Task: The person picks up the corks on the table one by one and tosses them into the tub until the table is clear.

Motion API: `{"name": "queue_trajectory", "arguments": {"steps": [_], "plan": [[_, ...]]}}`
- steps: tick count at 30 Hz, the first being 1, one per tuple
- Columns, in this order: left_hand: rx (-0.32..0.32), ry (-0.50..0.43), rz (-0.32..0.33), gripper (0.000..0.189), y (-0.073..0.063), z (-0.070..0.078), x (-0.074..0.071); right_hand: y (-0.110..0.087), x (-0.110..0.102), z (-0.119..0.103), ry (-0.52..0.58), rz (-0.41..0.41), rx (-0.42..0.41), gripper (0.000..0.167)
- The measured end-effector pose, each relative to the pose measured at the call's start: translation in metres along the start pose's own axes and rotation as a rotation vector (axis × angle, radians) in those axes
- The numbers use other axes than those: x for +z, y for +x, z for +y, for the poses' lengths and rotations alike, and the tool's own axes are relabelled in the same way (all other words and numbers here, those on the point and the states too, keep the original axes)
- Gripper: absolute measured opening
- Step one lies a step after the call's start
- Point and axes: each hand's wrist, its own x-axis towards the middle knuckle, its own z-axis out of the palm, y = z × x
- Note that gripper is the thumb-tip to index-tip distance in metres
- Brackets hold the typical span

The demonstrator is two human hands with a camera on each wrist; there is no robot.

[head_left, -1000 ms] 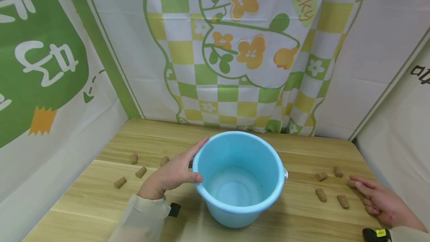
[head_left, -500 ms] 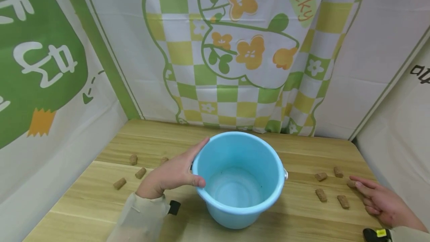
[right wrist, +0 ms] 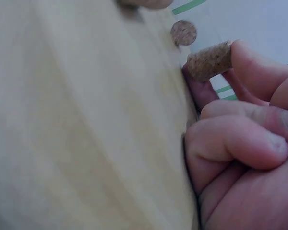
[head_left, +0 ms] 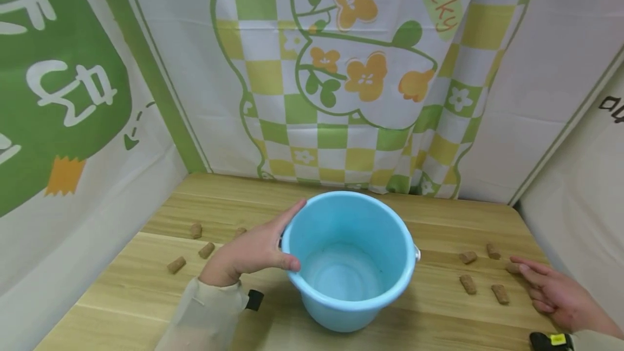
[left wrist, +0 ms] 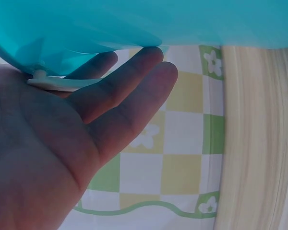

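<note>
A light blue bucket (head_left: 348,307) stands on the wooden table at the centre of the head view. My left hand (head_left: 258,248) holds its left side, thumb at the rim and index finger reaching along the far side. In the left wrist view, the other fingers (left wrist: 134,110) lie along the outer wall, by the white handle (left wrist: 62,84). At the far right, my right hand (head_left: 556,291) pinches a cork (head_left: 513,267) between thumb and index finger; the remaining fingers are curled in. That cork (right wrist: 210,61) is held close to the tabletop in the right wrist view.
Several corks lie right of the bucket, among them one cork (head_left: 500,294) near my right hand. More corks lie on the left, such as a cork (head_left: 176,265) beyond my left forearm. A patterned curtain (head_left: 341,140) hangs behind the wooden table (head_left: 112,307).
My left thumb has slid slightly further over the bucket's rim since the earliest frame. My right hand keeps its pinch on the cork, and the view shifts slightly.
</note>
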Motion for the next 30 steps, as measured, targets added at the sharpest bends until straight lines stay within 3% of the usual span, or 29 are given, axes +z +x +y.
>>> {"name": "queue_trajectory", "arguments": {"steps": [4,13,19,22,24,30], "plan": [[-0.012,-0.018,-0.013,0.13,0.001,0.001,0.0,-0.003,-0.005,-0.001,0.141,-0.057,0.005,0.03],[-0.027,-0.077,-0.037,0.131,0.002,0.001,-0.002,-0.004,-0.008,-0.001,0.461,-0.051,0.057,0.028],[-0.037,-0.077,-0.037,0.132,0.001,0.002,-0.002,-0.004,-0.008,-0.003,0.698,-0.246,-0.003,0.041],[-0.03,-0.082,-0.037,0.132,0.002,0.001,-0.002,-0.002,-0.005,-0.009,0.732,-0.34,-0.036,0.05],[-0.026,-0.079,-0.034,0.131,0.002,0.001,-0.003,0.0,0.001,-0.016,0.732,-0.355,-0.072,0.051],[-0.023,-0.092,-0.036,0.131,0.002,0.0,-0.003,0.007,0.031,-0.045,0.706,-0.496,-0.217,0.056]]}}
